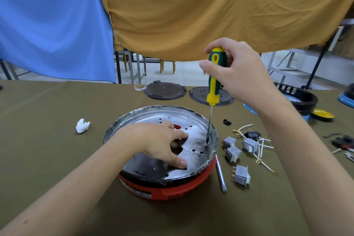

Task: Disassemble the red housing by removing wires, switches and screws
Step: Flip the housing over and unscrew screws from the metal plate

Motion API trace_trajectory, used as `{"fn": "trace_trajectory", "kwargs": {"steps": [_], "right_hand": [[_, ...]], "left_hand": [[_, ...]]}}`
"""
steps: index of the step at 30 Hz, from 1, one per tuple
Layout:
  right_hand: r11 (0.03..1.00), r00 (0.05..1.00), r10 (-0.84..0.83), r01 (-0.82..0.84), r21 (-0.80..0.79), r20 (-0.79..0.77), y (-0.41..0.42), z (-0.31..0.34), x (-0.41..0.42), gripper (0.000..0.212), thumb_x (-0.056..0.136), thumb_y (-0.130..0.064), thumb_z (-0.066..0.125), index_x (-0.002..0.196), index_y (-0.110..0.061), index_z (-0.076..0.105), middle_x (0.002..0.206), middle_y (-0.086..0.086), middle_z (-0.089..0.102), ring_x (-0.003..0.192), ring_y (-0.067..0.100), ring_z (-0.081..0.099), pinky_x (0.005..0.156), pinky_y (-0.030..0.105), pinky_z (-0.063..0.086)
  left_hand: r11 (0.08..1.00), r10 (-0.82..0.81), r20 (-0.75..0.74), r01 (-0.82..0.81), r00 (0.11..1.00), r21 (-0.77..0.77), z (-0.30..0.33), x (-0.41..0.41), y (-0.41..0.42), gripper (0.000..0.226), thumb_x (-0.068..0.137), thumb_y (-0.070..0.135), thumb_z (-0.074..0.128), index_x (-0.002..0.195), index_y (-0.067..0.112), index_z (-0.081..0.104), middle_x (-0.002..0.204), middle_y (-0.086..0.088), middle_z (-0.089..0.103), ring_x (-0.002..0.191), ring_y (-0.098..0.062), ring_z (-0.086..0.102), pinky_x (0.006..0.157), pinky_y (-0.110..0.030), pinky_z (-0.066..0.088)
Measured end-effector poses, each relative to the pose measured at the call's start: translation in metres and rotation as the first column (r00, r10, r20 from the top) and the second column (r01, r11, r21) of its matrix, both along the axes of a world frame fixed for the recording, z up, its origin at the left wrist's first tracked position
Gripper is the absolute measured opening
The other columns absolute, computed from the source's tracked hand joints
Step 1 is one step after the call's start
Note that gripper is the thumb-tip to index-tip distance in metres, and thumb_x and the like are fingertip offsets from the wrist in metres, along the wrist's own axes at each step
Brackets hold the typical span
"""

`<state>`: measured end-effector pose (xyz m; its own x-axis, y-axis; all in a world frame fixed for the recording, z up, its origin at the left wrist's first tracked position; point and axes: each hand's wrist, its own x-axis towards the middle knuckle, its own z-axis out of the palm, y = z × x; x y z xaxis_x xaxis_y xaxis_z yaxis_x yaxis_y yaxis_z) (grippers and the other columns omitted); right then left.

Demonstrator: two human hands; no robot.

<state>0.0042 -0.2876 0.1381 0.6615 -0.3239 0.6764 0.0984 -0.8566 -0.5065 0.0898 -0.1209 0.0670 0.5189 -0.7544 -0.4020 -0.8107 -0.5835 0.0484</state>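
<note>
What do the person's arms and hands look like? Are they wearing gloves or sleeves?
No gloves and no sleeves show. Both forearms are bare right to the edge of the picture. The left hand and right hand are bare too, with short, plain fingernails. No watch, ring or bracelet can be seen. There is one small dark spot on the left forearm, low down near the picture's corner.

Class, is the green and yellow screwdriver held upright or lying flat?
Upright: the green and yellow screwdriver stands tip-down on the silver metal plate, gripped by the right hand.
</note>
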Motion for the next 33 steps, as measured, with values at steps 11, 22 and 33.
{"fn": "trace_trajectory", "kwargs": {"steps": [11, 22, 33], "right_hand": [[1.000, 1.000, 0.021, -0.021, 0.022, 0.000, 0.0001, -0.0018, 0.0006, 0.021, 0.088, -0.041, 0.070, 0.105, -0.031, 0.062, 0.097, -0.004, 0.044, 0.080, 0.007, 0.050, 0.068, 0.011, 0.039], [0.999, 1.000, 0.029, -0.029, 0.034, -0.009, 0.0024, -0.0012, -0.0017, 0.020, 0.089, -0.043, 0.066, 0.105, -0.031, 0.062, 0.091, -0.006, 0.040, 0.075, 0.007, 0.046, 0.067, 0.019, 0.040], [0.997, 1.000, 0.019, -0.019, 0.075, -0.004, -0.0004, -0.0004, -0.0009, 0.014, 0.089, -0.032, 0.060, 0.103, -0.032, 0.063, 0.092, -0.007, 0.050, 0.075, 0.008, 0.051, 0.062, 0.016, 0.039]], "left_hand": [[1.000, -0.006, 0.008, 0.006, 1.000, 0.004, -0.0008, 0.0009, -0.0003, 0.089, 0.079, 0.075, 0.056, 0.152, 0.049, 0.011, 0.157, 0.009, 0.015, 0.142, -0.026, 0.029, 0.112, -0.047, 0.033], [1.000, -0.003, 0.005, 0.003, 1.000, -0.001, -0.0002, -0.0001, -0.0001, 0.089, 0.079, 0.074, 0.056, 0.152, 0.048, 0.012, 0.157, 0.008, 0.015, 0.142, -0.026, 0.029, 0.112, -0.046, 0.033], [1.000, -0.002, -0.002, 0.002, 1.000, -0.011, -0.0013, 0.0020, -0.0013, 0.089, 0.079, 0.073, 0.058, 0.152, 0.048, 0.013, 0.155, 0.007, 0.017, 0.141, -0.026, 0.031, 0.113, -0.047, 0.033]]}}
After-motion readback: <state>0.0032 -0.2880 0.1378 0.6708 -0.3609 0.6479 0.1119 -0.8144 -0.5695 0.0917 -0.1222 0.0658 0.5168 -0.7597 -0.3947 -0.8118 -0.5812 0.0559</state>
